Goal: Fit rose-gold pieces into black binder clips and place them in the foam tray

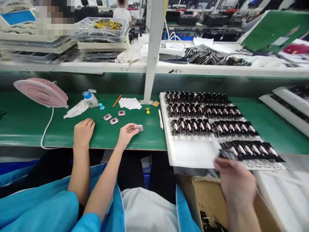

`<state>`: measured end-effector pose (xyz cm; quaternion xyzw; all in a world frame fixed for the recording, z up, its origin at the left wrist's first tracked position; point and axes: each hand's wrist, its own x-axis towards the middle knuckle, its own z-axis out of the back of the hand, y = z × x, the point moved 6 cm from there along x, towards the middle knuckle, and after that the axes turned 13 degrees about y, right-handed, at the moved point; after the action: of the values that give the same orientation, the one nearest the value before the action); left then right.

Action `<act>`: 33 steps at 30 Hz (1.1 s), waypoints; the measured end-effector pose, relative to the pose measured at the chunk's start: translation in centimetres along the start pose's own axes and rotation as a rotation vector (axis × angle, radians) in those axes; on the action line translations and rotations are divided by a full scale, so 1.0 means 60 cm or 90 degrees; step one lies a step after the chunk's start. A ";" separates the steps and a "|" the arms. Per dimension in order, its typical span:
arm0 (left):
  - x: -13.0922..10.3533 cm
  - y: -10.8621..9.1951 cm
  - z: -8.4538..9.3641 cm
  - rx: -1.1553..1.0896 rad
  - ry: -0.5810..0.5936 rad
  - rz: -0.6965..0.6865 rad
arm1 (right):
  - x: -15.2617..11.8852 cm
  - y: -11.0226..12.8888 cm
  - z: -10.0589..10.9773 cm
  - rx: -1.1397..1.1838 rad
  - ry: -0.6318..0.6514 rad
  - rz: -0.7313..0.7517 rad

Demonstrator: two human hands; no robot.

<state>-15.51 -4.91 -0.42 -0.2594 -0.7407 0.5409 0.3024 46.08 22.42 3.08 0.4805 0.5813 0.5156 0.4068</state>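
My left hand (126, 135) pinches a small pinkish smartwatch case (139, 128) by its edge, just above the green bench. Several like cases (114, 120) lie to its left, a round dark spot on each. Motion blurs my right hand (235, 180), which is closed on what looks like a black binder clip (227, 154) at the front of the white foam tray (170, 151). Rows of black binder clips (190, 127) with silver handles stand in that tray, pinkish pieces between them. What my right fingers cover is hidden.
At left, a neighbour's hand (83, 133) rests on the bench. Behind it are a pink fan (42, 92), a blue-capped bottle (90, 99) and paper pieces (130, 103). A white post (152, 48) rises mid-bench. An open cardboard box (210, 196) sits below the tray.
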 end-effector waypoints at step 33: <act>-0.083 0.100 -0.388 -0.192 0.221 0.234 | 0.022 -0.093 -0.423 -0.177 0.698 -0.053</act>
<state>5.17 8.25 -1.62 -0.5199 -0.6905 0.4180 0.2796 20.43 18.40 1.10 0.0612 0.6526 0.7449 0.1245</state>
